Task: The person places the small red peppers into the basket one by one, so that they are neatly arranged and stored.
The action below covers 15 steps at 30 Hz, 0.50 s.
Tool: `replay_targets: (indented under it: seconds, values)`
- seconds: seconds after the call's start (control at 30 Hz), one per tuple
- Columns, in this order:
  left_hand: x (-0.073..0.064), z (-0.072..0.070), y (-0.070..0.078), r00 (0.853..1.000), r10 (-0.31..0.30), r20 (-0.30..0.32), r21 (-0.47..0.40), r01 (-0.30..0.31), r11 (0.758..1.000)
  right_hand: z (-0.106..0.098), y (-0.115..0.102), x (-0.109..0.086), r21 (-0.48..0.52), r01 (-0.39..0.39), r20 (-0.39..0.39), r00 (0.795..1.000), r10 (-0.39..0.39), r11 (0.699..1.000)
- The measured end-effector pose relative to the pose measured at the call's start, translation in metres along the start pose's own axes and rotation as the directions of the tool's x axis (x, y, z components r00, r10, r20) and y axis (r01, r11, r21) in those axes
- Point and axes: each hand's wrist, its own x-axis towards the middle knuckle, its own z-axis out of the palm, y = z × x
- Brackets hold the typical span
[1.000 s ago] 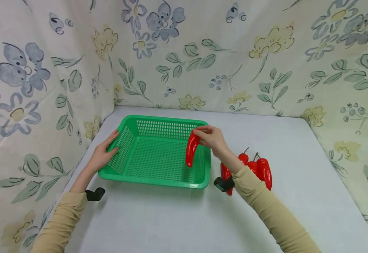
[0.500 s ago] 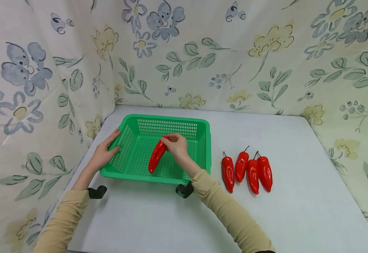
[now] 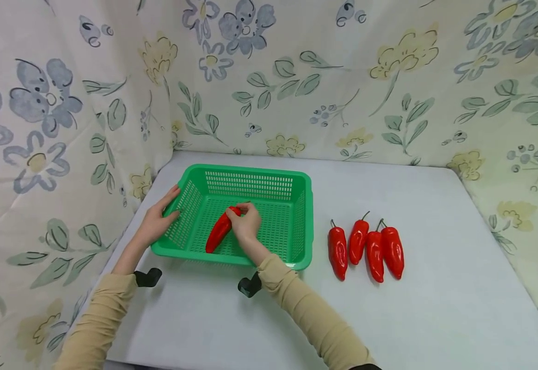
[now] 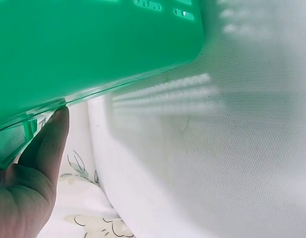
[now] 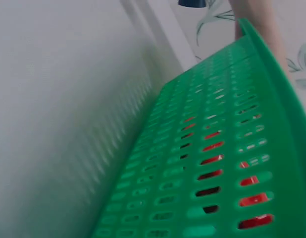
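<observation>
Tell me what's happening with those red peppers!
A person's right hand is pinching a red pepper down inside the green basket; I can't tell if it touches the bottom. Their left hand rests on the basket's left side. Four more red peppers lie close together on the white table, to the right of the basket.

Bskt [image 3: 256, 171] on L half of tbl [image 3: 435, 231]; 1 pepper [image 3: 220, 232] inside, R hand [image 3: 247, 224] at its far end; L hand [image 3: 154, 222] at L side of bskt; 4 peppers [image 3: 374, 253] side by side on tbl, R of bskt; cloth [image 3: 297, 123] behind tbl, also L + R
</observation>
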Motion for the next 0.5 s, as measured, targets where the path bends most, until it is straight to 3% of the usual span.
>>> replay_targets:
  seconds: [0.33, 0.5]
  values:
    - [0.001, 0.0, 0.003, 1.0, -0.005, 0.007, 0.011, 0.005, 1.0, 0.018, -0.001, 0.0, -0.055, -0.001, -0.008, 1.0, 0.0, 0.998]
    - [0.0, 0.001, 0.005, 1.0, -0.016, 0.008, 0.01, 0.015, 1.0, 0.027, 0.001, 0.003, -0.066, 0.017, 0.044, 0.999, -0.015, 0.998]
